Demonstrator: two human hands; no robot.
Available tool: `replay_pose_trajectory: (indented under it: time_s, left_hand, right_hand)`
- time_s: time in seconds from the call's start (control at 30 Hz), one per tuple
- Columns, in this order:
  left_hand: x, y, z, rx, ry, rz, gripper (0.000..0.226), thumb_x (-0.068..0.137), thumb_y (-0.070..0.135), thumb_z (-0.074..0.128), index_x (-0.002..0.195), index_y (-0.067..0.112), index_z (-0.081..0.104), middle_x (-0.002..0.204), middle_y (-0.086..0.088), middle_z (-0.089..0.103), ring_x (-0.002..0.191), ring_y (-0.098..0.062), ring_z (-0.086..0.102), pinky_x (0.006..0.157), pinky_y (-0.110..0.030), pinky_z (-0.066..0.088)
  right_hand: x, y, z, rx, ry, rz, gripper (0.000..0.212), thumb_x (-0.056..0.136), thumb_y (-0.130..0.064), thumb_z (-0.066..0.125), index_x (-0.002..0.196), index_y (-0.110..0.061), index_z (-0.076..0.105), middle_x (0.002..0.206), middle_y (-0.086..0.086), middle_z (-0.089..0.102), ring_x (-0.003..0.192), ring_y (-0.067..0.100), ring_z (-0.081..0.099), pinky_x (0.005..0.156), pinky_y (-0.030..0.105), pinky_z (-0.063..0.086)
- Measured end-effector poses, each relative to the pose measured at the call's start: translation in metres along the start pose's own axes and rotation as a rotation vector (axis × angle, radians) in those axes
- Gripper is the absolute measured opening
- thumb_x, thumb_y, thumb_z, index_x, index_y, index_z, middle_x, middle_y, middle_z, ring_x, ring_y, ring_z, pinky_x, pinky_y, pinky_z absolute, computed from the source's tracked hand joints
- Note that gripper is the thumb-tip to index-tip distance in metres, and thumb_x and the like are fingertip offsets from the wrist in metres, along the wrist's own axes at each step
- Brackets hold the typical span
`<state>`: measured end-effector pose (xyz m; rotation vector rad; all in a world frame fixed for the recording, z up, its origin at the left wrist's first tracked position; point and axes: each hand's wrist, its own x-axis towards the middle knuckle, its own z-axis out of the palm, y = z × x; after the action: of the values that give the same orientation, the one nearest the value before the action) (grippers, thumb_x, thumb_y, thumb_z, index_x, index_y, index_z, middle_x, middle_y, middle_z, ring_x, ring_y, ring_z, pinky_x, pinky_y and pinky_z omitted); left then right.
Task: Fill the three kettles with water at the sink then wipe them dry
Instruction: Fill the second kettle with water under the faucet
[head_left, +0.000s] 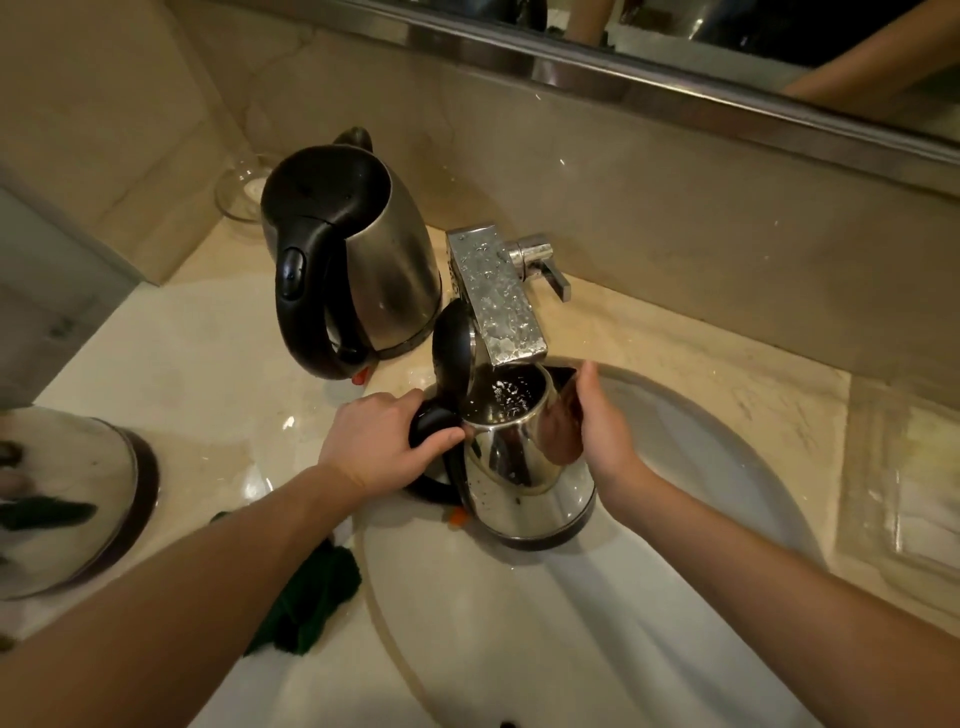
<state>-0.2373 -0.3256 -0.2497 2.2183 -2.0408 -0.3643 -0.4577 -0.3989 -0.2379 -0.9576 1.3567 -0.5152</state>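
Left hand (379, 441) grips open kettle (519, 478), water (501, 397) inside, under tap (493, 296).

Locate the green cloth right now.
Head view, lower left: the green cloth lies on the counter at the sink basin's left rim, partly under the left forearm, nearer the camera than the kettle held under the tap.

Marble counter (208, 364), steel kettle (384, 260) at back, 2nd kettle (67, 493) left, green cloth (311, 597), glass tray (904, 467)
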Motion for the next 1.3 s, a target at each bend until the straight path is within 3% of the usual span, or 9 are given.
replay_pose_trajectory:
  time_s: [0.07, 0.17, 0.33, 0.53, 0.8, 0.9, 1.03, 1.13, 1.3]
  left_hand:
    - [-0.004, 0.005, -0.003, 0.005, -0.064, -0.040, 0.072, 0.079, 0.080, 0.023, 0.119, 0.028, 0.054, 0.084, 0.004, 0.060, 0.075, -0.012, 0.053, 0.068, -0.029, 0.047]
    - [-0.010, 0.012, -0.008, -0.011, -0.120, -0.071, 0.063, 0.083, 0.075, 0.034, 0.128, 0.033, 0.046, 0.089, 0.003, 0.061, 0.081, -0.015, 0.054, 0.072, -0.032, 0.047]
    - [-0.019, 0.027, -0.015, -0.224, -0.230, -0.138, 0.038, 0.087, 0.061, 0.051, 0.107, 0.028, 0.054, 0.091, 0.008, 0.062, 0.083, -0.012, 0.057, 0.073, -0.027, 0.045]
    - [-0.034, 0.021, -0.016, -0.585, -0.256, -0.217, 0.030, 0.084, 0.043, 0.066, 0.099, 0.018, 0.063, 0.090, 0.001, 0.069, 0.085, -0.014, 0.064, 0.081, -0.038, 0.054]
    - [-0.055, 0.023, -0.056, -0.708, -0.169, -0.208, 0.022, 0.081, 0.040, 0.071, 0.082, 0.018, 0.066, 0.073, 0.002, 0.067, 0.069, -0.009, 0.063, 0.062, -0.027, 0.051]
    - [-0.065, 0.030, -0.083, -0.741, -0.112, -0.198, 0.023, 0.080, 0.037, 0.074, 0.069, 0.023, 0.059, 0.057, 0.010, 0.058, 0.054, -0.003, 0.057, 0.048, -0.012, 0.036]
    - [-0.083, 0.027, -0.111, -0.756, -0.082, -0.204, 0.028, 0.077, 0.040, 0.075, 0.076, 0.014, 0.065, 0.066, 0.000, 0.065, 0.061, -0.009, 0.062, 0.047, -0.014, 0.039]
    - [-0.102, 0.021, -0.118, -0.793, -0.071, -0.227, 0.027, 0.077, 0.039, 0.076, 0.078, 0.014, 0.066, 0.067, 0.000, 0.065, 0.064, -0.010, 0.063, 0.049, -0.015, 0.041]
    - [-0.128, 0.010, -0.130, -0.844, -0.038, -0.275, 0.027, 0.078, 0.039, 0.074, 0.084, 0.014, 0.067, 0.070, 0.002, 0.065, 0.067, -0.009, 0.063, 0.053, -0.018, 0.045]
  right_hand:
    - [-0.005, 0.000, 0.004, -0.005, -0.019, 0.020, 0.056, 0.101, -0.057, 0.026, 0.122, -0.020, 0.062, 0.109, -0.004, 0.068, 0.103, 0.006, 0.061, 0.087, 0.020, 0.045]
    - [-0.014, -0.003, 0.011, -0.005, -0.026, 0.022, 0.054, 0.101, -0.058, 0.023, 0.136, -0.028, 0.050, 0.122, -0.006, 0.062, 0.112, 0.006, 0.057, 0.085, 0.017, 0.045]
    - [-0.020, 0.004, 0.024, -0.017, 0.028, -0.084, 0.091, 0.072, -0.090, 0.029, 0.142, -0.034, 0.043, 0.141, -0.007, 0.053, 0.133, 0.014, 0.046, 0.113, 0.047, 0.035]
    - [-0.032, 0.017, 0.038, 0.120, 0.083, -0.082, 0.111, 0.057, -0.100, 0.034, 0.144, -0.033, 0.043, 0.144, -0.008, 0.050, 0.135, 0.015, 0.043, 0.114, 0.047, 0.032]
    - [-0.076, -0.017, 0.040, 0.189, 0.088, -0.037, 0.053, 0.101, -0.056, 0.026, 0.118, -0.024, 0.065, 0.107, -0.008, 0.070, 0.100, 0.004, 0.061, 0.077, 0.022, 0.043]
    - [-0.093, -0.036, 0.040, 0.165, 0.110, -0.047, 0.054, 0.100, -0.058, 0.024, 0.096, -0.028, 0.069, 0.092, -0.011, 0.072, 0.091, 0.003, 0.063, 0.080, 0.026, 0.044]
    - [-0.119, -0.053, 0.049, 0.103, 0.121, -0.106, 0.060, 0.102, -0.057, 0.019, 0.119, -0.022, 0.065, 0.110, -0.007, 0.069, 0.105, 0.007, 0.060, 0.098, 0.028, 0.042]
    - [-0.136, -0.056, 0.065, 0.089, 0.137, -0.132, 0.044, 0.102, -0.055, 0.020, 0.110, -0.034, 0.059, 0.090, -0.018, 0.062, 0.084, -0.002, 0.054, 0.078, 0.022, 0.047]
    - [-0.154, -0.063, 0.088, 0.195, 0.141, -0.153, 0.037, 0.101, -0.056, 0.023, 0.107, -0.040, 0.055, 0.092, -0.018, 0.059, 0.101, 0.009, 0.057, 0.091, 0.031, 0.044]
